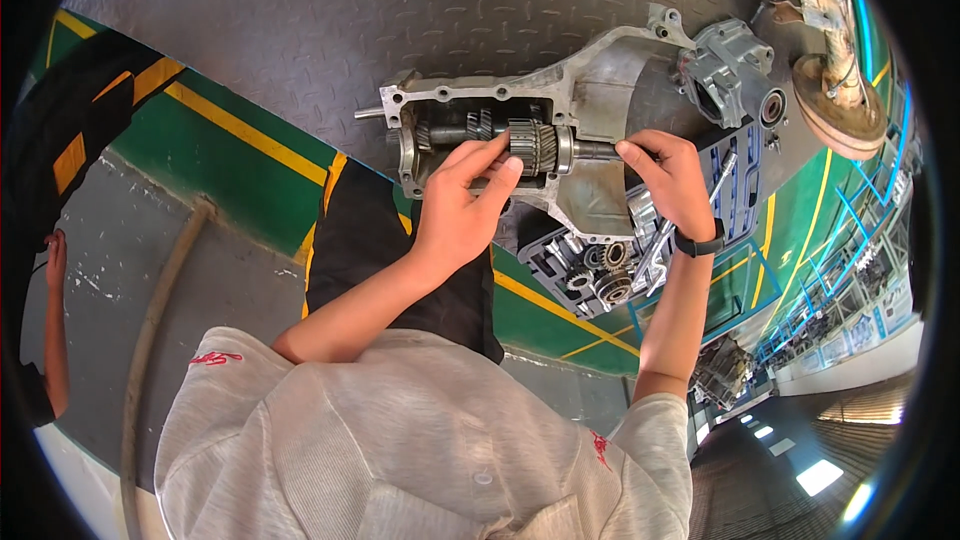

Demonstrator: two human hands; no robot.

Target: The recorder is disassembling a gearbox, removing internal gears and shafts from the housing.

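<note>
A grey metal gearbox housing (480, 88) lies on its side with its open cavity facing up. Inside it runs a gear shaft with a splined gear (533, 148), a bearing (566, 150) beside it and a slim shaft end (597, 151) pointing right. My left hand (462, 192) is closed on the splined gear, thumb and fingers at its left end. My right hand (668, 176) pinches the tip of the shaft end, a black band (699, 240) around its wrist. Farther left in the cavity sits a smaller helical gear (480, 124), partly behind my left fingers.
Right of the housing stands another grey metal casing (725, 70). A tool tray (728, 202) with a ratchet wrench and several loose gears (612, 270) lies nearby. A rusty round drum (840, 105) is at the far right. Another person's arm (55, 330) shows at the left.
</note>
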